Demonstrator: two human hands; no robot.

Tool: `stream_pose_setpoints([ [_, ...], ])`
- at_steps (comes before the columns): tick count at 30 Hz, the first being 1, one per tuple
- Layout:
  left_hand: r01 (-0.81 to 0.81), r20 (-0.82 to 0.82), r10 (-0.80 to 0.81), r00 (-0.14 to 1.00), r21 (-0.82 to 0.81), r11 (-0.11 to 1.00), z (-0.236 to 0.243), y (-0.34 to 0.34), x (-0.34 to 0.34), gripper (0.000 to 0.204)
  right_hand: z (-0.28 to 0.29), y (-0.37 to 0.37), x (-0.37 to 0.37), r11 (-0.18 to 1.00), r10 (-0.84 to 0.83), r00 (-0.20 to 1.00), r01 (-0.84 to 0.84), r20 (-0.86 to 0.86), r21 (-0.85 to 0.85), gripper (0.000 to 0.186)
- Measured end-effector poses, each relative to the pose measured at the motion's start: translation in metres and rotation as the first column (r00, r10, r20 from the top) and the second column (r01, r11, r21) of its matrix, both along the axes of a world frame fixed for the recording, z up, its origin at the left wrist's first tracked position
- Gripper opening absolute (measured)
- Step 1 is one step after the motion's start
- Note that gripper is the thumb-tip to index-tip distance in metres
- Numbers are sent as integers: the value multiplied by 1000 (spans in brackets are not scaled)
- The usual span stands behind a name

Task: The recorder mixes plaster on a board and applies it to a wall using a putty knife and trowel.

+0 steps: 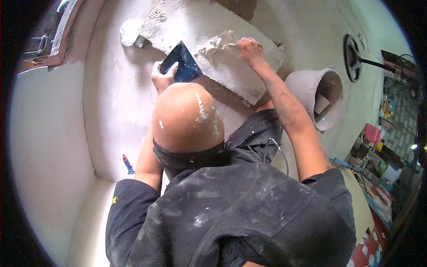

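Note:
Neither of my own hands is in view. Close in front of me another person in a dark, dust-marked shirt (249,200) bends forward, seen from behind and above. That person's left hand (163,78) holds a wide dark-blue spreader (183,63), thumb on its flat face. Their right hand (252,51), fingers curled, is at the edge of a lump of wet white plaster (218,44); whether it grips any is unclear. The plaster lies on a large pale, crusted board (178,22).
Right of the board a pale bucket (307,84) lies tilted, a light block (321,104) inside. Beyond is a black spoked round base (352,58) with a pole. A small brush (128,164) lies at left. Clutter (378,160) fills the right edge.

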State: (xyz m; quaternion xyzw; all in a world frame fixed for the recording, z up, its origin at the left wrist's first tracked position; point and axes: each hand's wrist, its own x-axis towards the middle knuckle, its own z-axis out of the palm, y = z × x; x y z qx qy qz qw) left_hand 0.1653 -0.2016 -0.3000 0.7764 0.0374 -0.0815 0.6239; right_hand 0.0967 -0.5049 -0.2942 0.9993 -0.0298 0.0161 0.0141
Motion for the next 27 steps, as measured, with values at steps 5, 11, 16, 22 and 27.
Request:
stream_pose_setpoints([
  [5,-5,-5,5,1000,8,1000,10,-2,2,20,0,-21,22,998,-36,995,41,89,-49,12],
  [11,-31,-77,28,997,-48,998,2,-5,4,22,-41,-1,7,993,19,999,-16,26,-120,11],
  [16,-10,-72,7,997,-41,999,1,-2,1,22,-19,-7,5,997,62,997,-60,-54,40,16],
  [22,-9,-59,5,998,-76,997,6,-3,9,21,-9,-34,37,997,-15,999,12,45,71,17],
  [27,-3,-87,-4,996,-84,996,8,-6,6,20,-38,-3,22,994,-21,996,12,-89,-104,12],
])
